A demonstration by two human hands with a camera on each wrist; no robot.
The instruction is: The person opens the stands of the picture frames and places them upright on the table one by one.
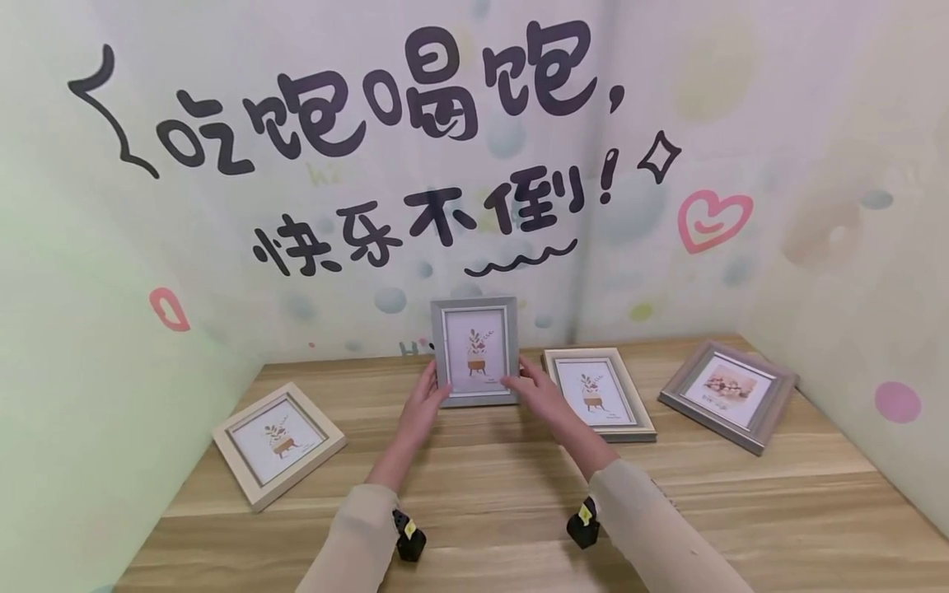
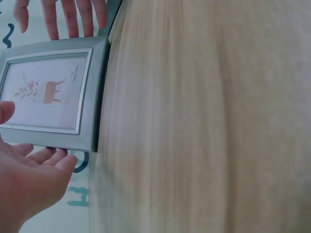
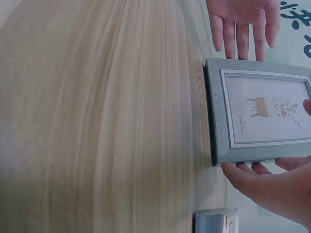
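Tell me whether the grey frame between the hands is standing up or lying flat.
Standing up: the grey frame rests on its bottom edge on the table, steadied by the left hand and right hand.

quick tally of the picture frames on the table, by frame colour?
Grey frame, standing, a hand at each side: 1
Grey frame lying flat at far right: 1
Cream frame beside the right hand: 1
Light wood frame at left: 1
Total: 4 frames

Bright, even, diffuse lighting; faint shadows only. Strong wide-angle bending at head-view edges. Tabletop (image 2: 209, 121) smeared in both wrist views, possibly motion blur.
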